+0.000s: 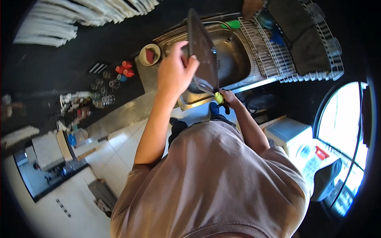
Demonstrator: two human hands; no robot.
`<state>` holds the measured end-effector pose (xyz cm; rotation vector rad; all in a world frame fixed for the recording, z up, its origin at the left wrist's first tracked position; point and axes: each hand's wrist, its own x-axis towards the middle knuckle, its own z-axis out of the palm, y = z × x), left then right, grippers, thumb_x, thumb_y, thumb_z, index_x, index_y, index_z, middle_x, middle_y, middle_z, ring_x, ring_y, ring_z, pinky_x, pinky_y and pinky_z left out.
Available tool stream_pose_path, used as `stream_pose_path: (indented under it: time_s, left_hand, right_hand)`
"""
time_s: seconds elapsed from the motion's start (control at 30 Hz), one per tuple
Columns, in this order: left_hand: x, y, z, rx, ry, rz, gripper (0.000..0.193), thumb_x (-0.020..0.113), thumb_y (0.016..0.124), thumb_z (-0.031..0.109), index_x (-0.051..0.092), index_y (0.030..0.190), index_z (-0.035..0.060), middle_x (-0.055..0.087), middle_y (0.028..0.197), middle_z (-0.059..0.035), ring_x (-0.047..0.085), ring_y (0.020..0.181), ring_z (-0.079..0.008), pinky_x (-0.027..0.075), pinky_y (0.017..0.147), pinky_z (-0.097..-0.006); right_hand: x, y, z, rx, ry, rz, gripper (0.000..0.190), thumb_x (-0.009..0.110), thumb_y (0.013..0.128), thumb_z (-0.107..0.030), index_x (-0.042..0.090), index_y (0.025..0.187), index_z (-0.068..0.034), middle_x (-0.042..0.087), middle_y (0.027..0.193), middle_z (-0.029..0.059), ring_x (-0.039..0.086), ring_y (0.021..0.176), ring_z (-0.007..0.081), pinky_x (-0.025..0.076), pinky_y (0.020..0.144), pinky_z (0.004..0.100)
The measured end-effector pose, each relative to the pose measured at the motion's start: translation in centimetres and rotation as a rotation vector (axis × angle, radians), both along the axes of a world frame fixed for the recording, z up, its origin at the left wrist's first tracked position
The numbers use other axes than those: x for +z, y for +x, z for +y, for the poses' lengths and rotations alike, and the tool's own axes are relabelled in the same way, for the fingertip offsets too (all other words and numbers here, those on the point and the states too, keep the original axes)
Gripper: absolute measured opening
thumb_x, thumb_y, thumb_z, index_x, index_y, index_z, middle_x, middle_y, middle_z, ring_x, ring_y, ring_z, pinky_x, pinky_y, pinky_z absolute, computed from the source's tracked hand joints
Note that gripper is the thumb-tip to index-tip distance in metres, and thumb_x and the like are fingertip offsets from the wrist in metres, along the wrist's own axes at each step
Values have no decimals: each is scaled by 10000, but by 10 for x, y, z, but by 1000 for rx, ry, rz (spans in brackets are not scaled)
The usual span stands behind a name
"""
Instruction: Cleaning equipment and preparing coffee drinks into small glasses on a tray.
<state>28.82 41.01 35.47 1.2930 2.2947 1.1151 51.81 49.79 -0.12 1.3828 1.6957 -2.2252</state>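
A dark, flat, rectangular panel (pixel 202 53), perhaps a griddle pan or tray, stands tilted on edge over the metal sink (pixel 235 56). My right hand (pixel 229 97) grips its near end, where a black handle-like piece sticks out below. A small yellow item (pixel 219 97), possibly a sponge, shows beside those fingers; I cannot tell what holds it. My left hand (pixel 175 68) is at the panel's left side, thumb and index finger spread apart. Nothing is visible inside it, and whether its fingertips touch the panel is unclear.
Right of the sink is a wire dish rack (pixel 268 50) bearing a dark mat (pixel 312 50). A curved faucet (pixel 221 23) and a green item (pixel 231 24) are behind the basin. Left are a white bowl (pixel 149 54), red cups (pixel 126 68) and several glasses (pixel 104 96).
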Motion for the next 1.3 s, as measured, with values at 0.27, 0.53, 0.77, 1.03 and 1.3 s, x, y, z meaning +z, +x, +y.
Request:
stream_pose_path:
  time_s: [0.27,0.53,0.77,1.03,1.3]
  left_hand:
    - [10,54,42,-28,-136,174,547,695,858,276,556,1312,5,696,725,-181,704,671,-367,568,653,-470]
    - [-7,-19,-99,176,-40,173,502,687,892,192,613,1364,38,718,833,-197,712,725,-362,558,669,-452]
    - [-104,-77,-292,344,-2,-66,391,519,1069,191,515,1393,-28,655,1246,-285,665,1133,-402,517,969,-441]
    - [-264,-168,-479,497,-51,-125,336,489,1070,137,544,1358,-29,676,1253,-228,647,1177,-355,483,1026,-403]
    - [-325,-237,-481,415,-140,-217,318,547,1045,112,568,1335,-15,709,1182,-237,689,1098,-368,522,954,-408]
  right_hand:
    - [12,17,-11,94,-373,213,331,437,1055,-299,664,1054,-59,659,832,48,622,708,163,500,632,322]
    - [17,3,-36,86,-224,46,308,509,1034,-310,678,986,-57,660,785,41,617,661,164,483,608,318]
    - [32,-39,-73,37,13,86,156,704,946,-209,701,982,-56,649,818,2,607,734,102,477,679,272]
    - [32,-140,-206,77,361,66,327,757,921,-286,684,1008,21,638,804,59,600,750,139,500,684,316]
    - [-14,-165,-248,-131,438,-171,550,795,872,-413,688,1166,39,741,998,182,711,909,266,546,841,365]
